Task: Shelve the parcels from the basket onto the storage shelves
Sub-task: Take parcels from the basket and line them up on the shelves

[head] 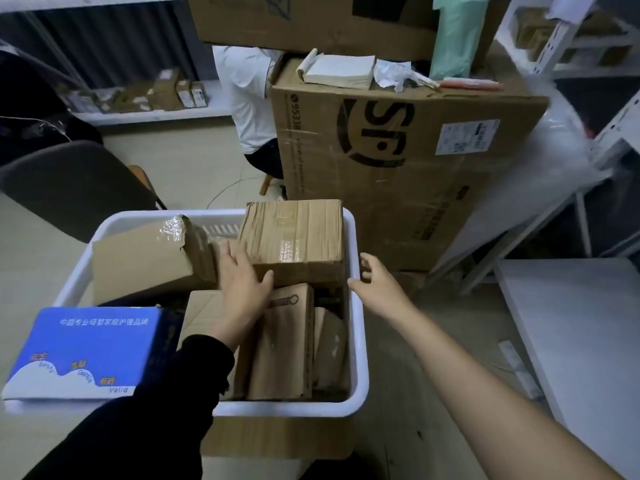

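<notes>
A white plastic basket (360, 341) in front of me holds several brown cardboard parcels. A taped square parcel (294, 237) lies on top at the basket's far right. My left hand (242, 285), in a black sleeve, rests with spread fingers against that parcel's left near corner, the thumb on its near face. My right hand (375, 282) hovers with open, relaxed fingers just outside the basket's right rim, holding nothing. A long flat parcel (145, 261) lies at the far left, upright parcels (284, 341) at the near right. A blue-and-white box (83, 351) overhangs the near left corner.
A large cardboard box (415, 161) stands right behind the basket, with paper and a green bag on top. A seated person in a white shirt (249, 102) is beyond it. White shelves (145, 112) with small boxes line the back left; a white shelf board (581, 323) lies at right.
</notes>
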